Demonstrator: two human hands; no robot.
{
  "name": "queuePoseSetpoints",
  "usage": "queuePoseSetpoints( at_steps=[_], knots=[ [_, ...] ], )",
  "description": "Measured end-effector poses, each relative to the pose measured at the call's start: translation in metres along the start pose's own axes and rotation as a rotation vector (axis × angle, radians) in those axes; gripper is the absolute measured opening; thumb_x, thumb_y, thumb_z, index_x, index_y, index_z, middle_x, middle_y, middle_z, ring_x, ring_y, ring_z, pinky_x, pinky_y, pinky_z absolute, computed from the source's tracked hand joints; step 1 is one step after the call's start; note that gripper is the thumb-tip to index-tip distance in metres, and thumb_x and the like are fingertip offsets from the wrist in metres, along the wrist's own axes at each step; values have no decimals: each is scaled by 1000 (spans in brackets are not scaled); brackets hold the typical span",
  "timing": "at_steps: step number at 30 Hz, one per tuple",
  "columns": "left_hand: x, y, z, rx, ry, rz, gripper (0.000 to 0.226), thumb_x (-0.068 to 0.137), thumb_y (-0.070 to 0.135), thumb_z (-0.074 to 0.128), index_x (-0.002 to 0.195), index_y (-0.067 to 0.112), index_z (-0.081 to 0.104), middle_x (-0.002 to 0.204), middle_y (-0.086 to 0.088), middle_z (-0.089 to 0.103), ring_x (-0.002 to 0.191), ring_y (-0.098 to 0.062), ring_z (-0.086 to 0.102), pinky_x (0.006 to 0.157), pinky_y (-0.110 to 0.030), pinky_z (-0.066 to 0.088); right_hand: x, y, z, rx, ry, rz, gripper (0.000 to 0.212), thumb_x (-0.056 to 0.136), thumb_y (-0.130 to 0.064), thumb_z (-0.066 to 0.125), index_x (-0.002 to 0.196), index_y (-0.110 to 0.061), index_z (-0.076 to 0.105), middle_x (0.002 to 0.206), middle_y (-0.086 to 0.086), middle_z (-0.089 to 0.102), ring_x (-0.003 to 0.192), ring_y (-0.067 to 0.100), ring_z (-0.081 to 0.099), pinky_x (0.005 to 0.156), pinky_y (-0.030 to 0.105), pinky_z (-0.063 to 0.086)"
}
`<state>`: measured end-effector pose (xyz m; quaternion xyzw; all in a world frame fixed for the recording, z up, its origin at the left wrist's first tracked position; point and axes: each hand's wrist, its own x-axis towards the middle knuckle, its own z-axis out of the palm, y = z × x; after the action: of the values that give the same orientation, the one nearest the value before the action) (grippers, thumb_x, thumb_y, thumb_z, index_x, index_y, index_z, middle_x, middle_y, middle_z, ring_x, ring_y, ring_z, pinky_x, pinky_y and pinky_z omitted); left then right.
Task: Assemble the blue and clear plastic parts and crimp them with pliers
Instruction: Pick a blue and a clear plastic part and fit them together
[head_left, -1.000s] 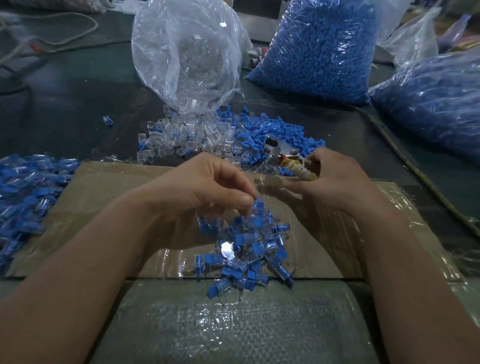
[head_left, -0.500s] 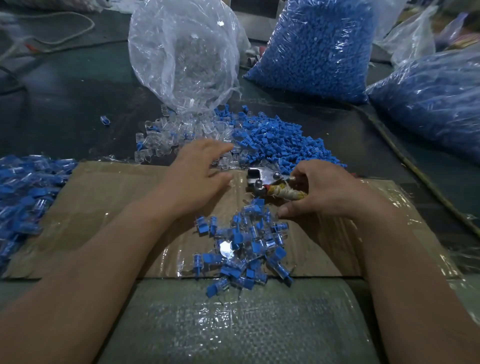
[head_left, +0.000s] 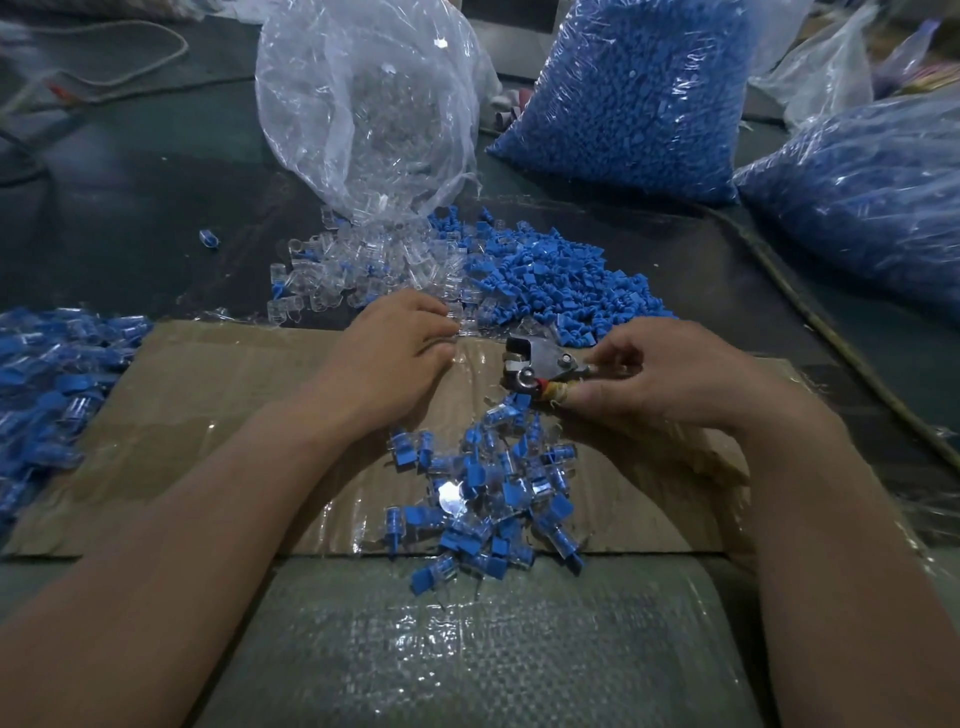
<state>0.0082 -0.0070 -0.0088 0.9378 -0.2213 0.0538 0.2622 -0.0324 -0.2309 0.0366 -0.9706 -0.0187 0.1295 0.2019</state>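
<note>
My right hand (head_left: 670, 374) grips the pliers (head_left: 535, 364), whose metal jaws point left over the cardboard sheet (head_left: 218, 415). My left hand (head_left: 395, 353) reaches forward, its fingertips at the near edge of the loose clear parts (head_left: 358, 270); whether it holds one is hidden. Beside these lies a pile of loose blue parts (head_left: 561, 280). A heap of joined blue-and-clear pieces (head_left: 488, 488) lies on the cardboard between my forearms.
A clear bag of clear parts (head_left: 363, 104) lies open behind the piles. Two bags of blue parts (head_left: 639, 88) (head_left: 872, 192) stand at the back right. More joined pieces (head_left: 47, 384) are heaped at the left edge. A cord (head_left: 831, 332) runs along the right.
My left hand left the heap of joined pieces and moved forward to the clear parts. My right hand, holding the pliers, lowered slightly toward the cardboard, jaws now turned left.
</note>
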Motion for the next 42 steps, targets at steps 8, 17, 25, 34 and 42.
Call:
queuePoseSetpoints(
  at_steps=[8, 17, 25, 34, 42],
  knots=[
    [-1, 2, -1, -3, 15, -50, 31, 91, 20, 55, 122, 19, 60, 117, 0, 52, 111, -14, 43, 90, -22, 26, 21, -1, 15, -1, 456, -100, 18, 91, -27, 54, 101, -16, 66, 87, -8, 55, 77, 6, 48, 73, 23, 34],
    [-2, 0, 1, 19, -49, -86, 36, 95, 26, 47, 130, 25, 50, 105, 5, 40, 117, -18, 37, 95, -27, 26, 45, -1, 25, -129, 336, -17, 29, 90, -31, 55, 117, -21, 61, 113, 3, 50, 105, 19, 46, 88, 32, 36],
    [-5, 7, -4, -135, 160, -88, 22, 86, 15, 63, 108, 18, 66, 99, 4, 65, 87, -6, 53, 87, -23, 39, 41, -1, 26, -69, 427, -56, 15, 86, -30, 62, 94, -19, 68, 82, -8, 54, 81, 10, 49, 74, 28, 40],
    [-7, 13, -10, -388, 170, -144, 38, 79, 6, 70, 114, 18, 62, 82, 14, 58, 72, 2, 57, 61, 1, 42, 37, -4, 24, 67, 582, -100, 15, 88, -30, 59, 86, -15, 61, 76, -7, 56, 71, 8, 51, 70, 29, 41],
    [-12, 24, -14, -706, 144, -178, 34, 70, -1, 73, 89, 25, 61, 79, 3, 61, 62, 5, 61, 54, -6, 47, 17, -22, 21, 480, 597, -182, 14, 82, -30, 64, 69, -31, 58, 64, -10, 60, 54, -4, 53, 54, 10, 46]
  ],
)
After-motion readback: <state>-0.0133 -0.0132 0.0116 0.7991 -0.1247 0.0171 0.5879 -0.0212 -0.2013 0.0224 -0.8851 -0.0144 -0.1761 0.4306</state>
